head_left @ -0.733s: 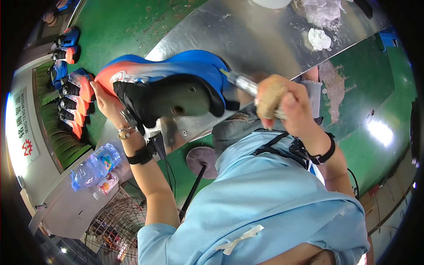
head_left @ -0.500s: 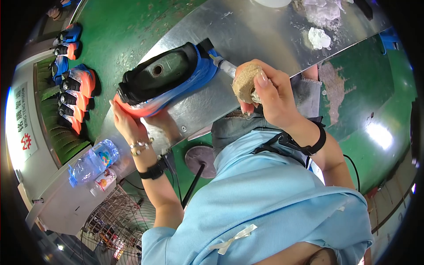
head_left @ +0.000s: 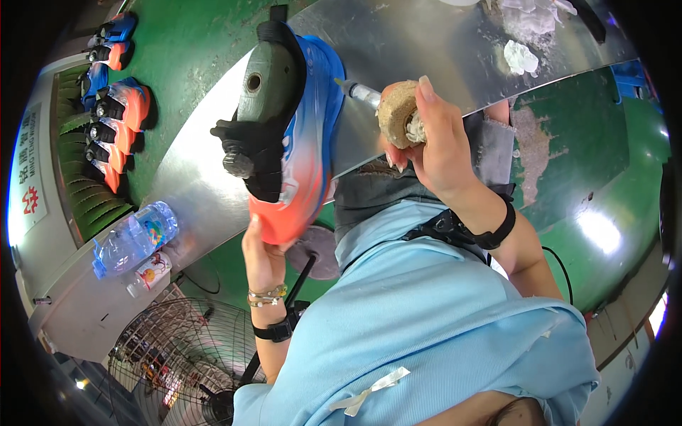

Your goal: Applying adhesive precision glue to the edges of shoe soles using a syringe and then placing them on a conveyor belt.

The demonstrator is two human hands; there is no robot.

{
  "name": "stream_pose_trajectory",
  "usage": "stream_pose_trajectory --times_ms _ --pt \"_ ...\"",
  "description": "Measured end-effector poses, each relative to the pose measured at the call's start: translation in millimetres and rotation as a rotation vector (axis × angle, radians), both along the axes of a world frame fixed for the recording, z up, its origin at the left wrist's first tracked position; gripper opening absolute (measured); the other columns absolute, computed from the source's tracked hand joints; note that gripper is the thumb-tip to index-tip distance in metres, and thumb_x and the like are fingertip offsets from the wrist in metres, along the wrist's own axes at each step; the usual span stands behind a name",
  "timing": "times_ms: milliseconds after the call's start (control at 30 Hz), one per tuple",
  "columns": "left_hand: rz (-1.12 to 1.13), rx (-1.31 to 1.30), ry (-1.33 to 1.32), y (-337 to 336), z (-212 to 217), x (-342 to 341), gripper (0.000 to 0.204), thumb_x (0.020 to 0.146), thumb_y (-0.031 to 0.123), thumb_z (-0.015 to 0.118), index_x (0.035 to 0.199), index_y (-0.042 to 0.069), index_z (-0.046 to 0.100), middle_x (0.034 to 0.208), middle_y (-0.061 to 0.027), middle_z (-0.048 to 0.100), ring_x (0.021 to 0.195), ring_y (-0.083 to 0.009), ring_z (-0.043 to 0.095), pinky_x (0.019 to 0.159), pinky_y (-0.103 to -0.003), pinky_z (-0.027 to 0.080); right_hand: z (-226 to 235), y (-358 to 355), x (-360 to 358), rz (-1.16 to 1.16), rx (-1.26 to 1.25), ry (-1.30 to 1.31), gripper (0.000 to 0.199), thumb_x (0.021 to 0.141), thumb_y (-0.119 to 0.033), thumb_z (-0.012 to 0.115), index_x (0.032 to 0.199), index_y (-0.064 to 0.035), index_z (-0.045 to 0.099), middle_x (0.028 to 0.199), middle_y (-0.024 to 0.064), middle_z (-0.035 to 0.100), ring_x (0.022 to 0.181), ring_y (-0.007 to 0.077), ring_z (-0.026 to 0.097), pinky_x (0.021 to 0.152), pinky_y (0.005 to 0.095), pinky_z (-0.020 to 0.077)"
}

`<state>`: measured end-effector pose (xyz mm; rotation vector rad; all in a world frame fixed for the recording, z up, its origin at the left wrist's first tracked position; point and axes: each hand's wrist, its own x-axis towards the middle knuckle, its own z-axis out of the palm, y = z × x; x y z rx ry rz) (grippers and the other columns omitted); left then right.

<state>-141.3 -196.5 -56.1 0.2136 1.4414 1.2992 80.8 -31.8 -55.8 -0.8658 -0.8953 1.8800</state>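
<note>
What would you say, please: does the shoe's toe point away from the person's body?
No, the shoe's coral toe is its end nearest the blue shirt, with the black heel tab at the far end.

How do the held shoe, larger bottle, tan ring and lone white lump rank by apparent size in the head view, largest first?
1. Held shoe
2. Larger bottle
3. Tan ring
4. Lone white lump

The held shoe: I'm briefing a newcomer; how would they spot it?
Find the shiny metal table. Over its near edge, the left hand holds a blue and coral shoe by its toe, a green form inside. Unlike similar shoes lined up at picture left, this one is hand-held.
</note>
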Motion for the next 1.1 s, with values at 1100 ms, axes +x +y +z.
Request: stream_pose_trajectory --times_ms 1100 --pt "-0.261 0.588 -0.995 136 -58 140 0.053 0.07 0.014 0.068 0.117 0.006 0.043 0.115 -0.005 0.051 0.109 -0.019 0.048 0.094 -0.035 0.038 100 -30 57 -0.333 0.048 -0.34 0.062 0.087 -0.055 0.019 0.076 0.0 0.045 0.04 0.0039 0.036 0.03 0.0105 0.031 0.032 0.0218 0.0222"
